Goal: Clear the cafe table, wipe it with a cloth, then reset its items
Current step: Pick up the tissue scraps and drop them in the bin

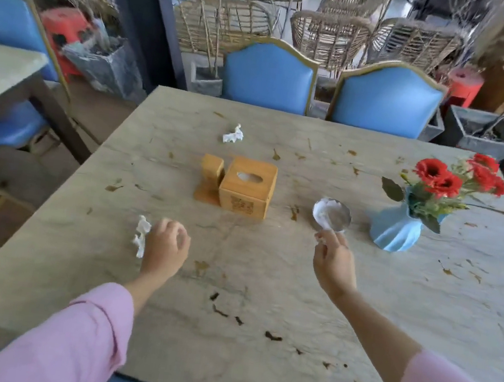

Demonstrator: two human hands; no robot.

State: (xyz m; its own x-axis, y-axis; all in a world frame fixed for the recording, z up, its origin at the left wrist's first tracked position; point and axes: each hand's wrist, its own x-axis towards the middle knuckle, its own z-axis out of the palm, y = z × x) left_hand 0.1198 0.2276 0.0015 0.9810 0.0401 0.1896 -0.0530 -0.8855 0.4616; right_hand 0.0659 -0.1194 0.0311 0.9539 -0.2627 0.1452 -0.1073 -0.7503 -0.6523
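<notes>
Since you're still at the clearing stage, your pale stone-look cafe table (263, 288) is carrying everything, dotted all over with brown leaf bits and darker crumbs near your edge. Biggest thing on it is the blue twisted vase of red flowers (397, 231) off to the right, then the square wooden tissue box (247, 187) dead centre with a small wooden stand (211, 179) touching its left side. Just right of the box sits the round glass ashtray stuffed with white tissue (332, 214), and your right hand (334, 262) is at its near rim, fingers curled and pinching what looks like a scrap of tissue, probably to drop it in. Your left hand (166, 248) is loosely curled beside the crumpled white tissue near the left edge (141, 235), touching it but I can't tell if you've actually grabbed it. Another crumpled tissue wad (233, 134) lies beyond the box, so you'll be reaching past it.
</notes>
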